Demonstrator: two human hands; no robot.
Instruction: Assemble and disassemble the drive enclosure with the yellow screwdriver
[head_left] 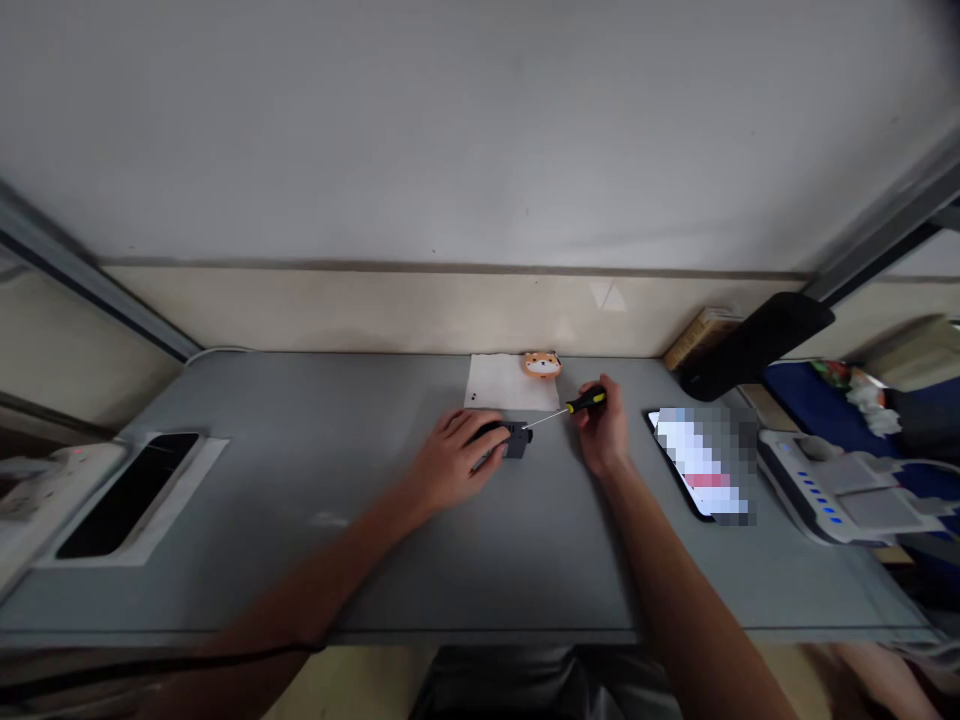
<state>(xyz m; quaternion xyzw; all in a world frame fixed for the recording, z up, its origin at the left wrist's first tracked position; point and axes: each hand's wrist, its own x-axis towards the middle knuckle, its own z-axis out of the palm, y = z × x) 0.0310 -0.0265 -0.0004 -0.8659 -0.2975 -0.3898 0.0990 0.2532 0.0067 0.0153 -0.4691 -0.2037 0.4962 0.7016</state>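
In the middle of the grey desk [360, 420], my left hand [461, 455] is closed over a small dark boxy device [516, 443]. The fingers cover its left part, so its exact kind is hidden. My right hand [606, 435] grips a screwdriver [586, 401] by its black and yellow handle. Its thin metal shaft points left and slightly down, with the tip at the device's upper side; whether it touches, I cannot tell. Behind the device lies a white sheet of paper [495, 380] with tiny dark specks, perhaps screws, at its lower left corner.
An orange animal-face case [541, 366] rests on the paper. To the right are a lit phone [694, 465], a power strip [817, 490], a black cylinder [757, 345] and a small box [701, 338]. On the left lie a dark-screened phone [131, 495] and a white power strip [52, 490].
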